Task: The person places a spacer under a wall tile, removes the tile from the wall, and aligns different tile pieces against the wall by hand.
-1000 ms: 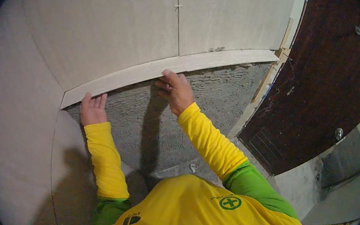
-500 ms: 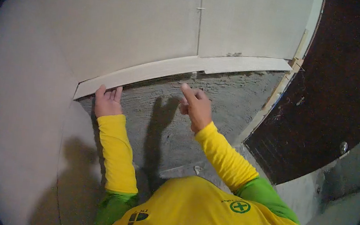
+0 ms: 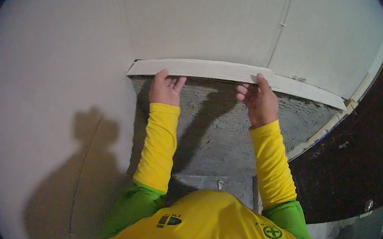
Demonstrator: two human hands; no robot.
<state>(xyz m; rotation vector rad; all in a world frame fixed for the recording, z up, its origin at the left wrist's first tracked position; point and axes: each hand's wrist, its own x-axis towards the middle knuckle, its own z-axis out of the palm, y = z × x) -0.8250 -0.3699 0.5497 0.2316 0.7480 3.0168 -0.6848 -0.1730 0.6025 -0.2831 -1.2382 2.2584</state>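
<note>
A long, narrow white tile strip (image 3: 206,69) lies along the edge of the large pale tiles, with its near side over grey, ridged mortar (image 3: 218,132). My left hand (image 3: 166,90) grips the strip's near edge toward its left end, thumb on top and fingers at the edge. Farther right, my right hand (image 3: 264,104) has its thumb on the strip's face and its fingers curled below the near edge. A second white strip (image 3: 305,91) continues to the right, meeting the first beside my right thumb.
Large pale tiles (image 3: 202,21) stretch beyond the strips. At the left rises a pale wall surface (image 3: 56,66) carrying my shadow. A light wooden edging (image 3: 311,145) borders the mortar on the right, beside a dark brown panel (image 3: 352,161).
My right hand has come up from above the mortar onto the strip's near edge. My left hand stays at its left part. The camera view has turned and shifted.
</note>
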